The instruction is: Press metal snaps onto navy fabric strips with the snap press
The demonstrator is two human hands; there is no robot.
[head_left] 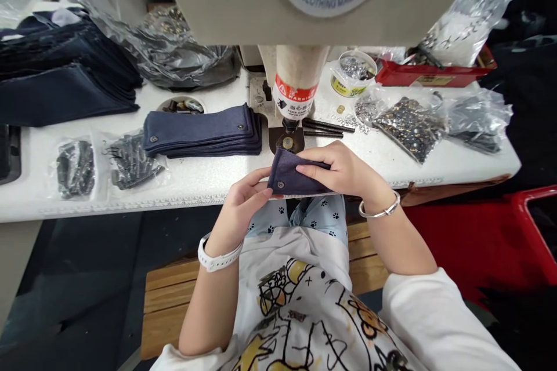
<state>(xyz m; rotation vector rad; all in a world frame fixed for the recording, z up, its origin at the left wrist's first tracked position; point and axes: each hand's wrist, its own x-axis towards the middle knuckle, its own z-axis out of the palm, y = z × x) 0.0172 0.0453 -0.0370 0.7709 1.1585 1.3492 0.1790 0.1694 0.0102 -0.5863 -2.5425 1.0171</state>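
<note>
A small navy fabric strip [288, 177] with a metal snap near its left corner lies at the table's front edge, just in front of the press die [287, 142]. My left hand [241, 203] pinches the strip's left end from below. My right hand [342, 168] lies over its right part, fingers closed on the cloth. Above stands the snap press head [296, 84] with a red warning label. A stack of finished navy strips [202, 130] with snaps lies to the left of the press.
Folded dark fabric [65, 78] is piled at the far left. Bags of dark metal parts [130, 159] lie front left, bags of snaps [409, 124] at right. A tin of snaps [354, 69] and a red tray [430, 74] sit behind. A red bin [522, 232] stands low right.
</note>
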